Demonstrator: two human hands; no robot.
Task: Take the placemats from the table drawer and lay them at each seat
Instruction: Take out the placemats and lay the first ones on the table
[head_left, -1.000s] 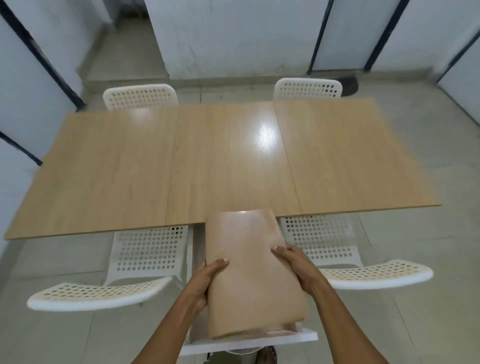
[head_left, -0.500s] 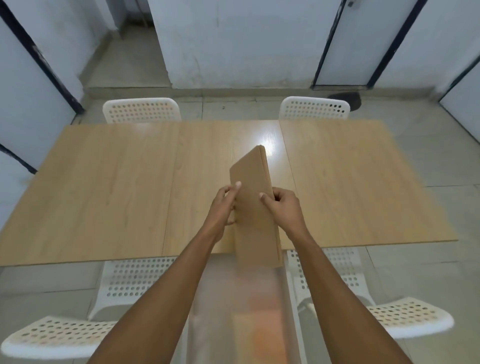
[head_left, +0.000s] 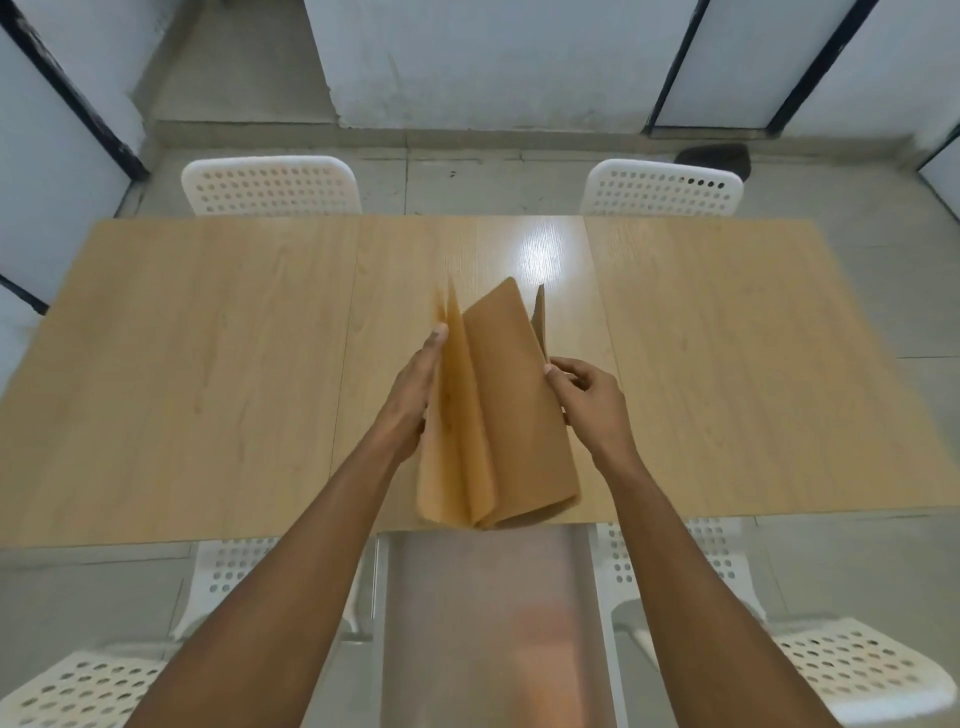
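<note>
A stack of tan placemats (head_left: 506, 415) stands on edge over the near middle of the wooden table (head_left: 208, 364), its sheets fanned apart like a book. My left hand (head_left: 415, 395) lies flat against the leftmost sheet with the fingers straight. My right hand (head_left: 584, 395) pinches the right-hand sheets between thumb and fingers. The open drawer (head_left: 488, 623) juts out from under the table's near edge below my arms; its inside looks blurred and bare.
Two white perforated chairs stand at the far side (head_left: 270, 184) (head_left: 660, 189). Two more are at the near side, left (head_left: 88, 686) and right (head_left: 852, 680) of the drawer. A dark object (head_left: 714, 158) lies on the floor by the far wall.
The placemats went from lying in the drawer to standing on edge above the table. The sheets have now spread apart between my hands, and my left hand has flattened against them.
</note>
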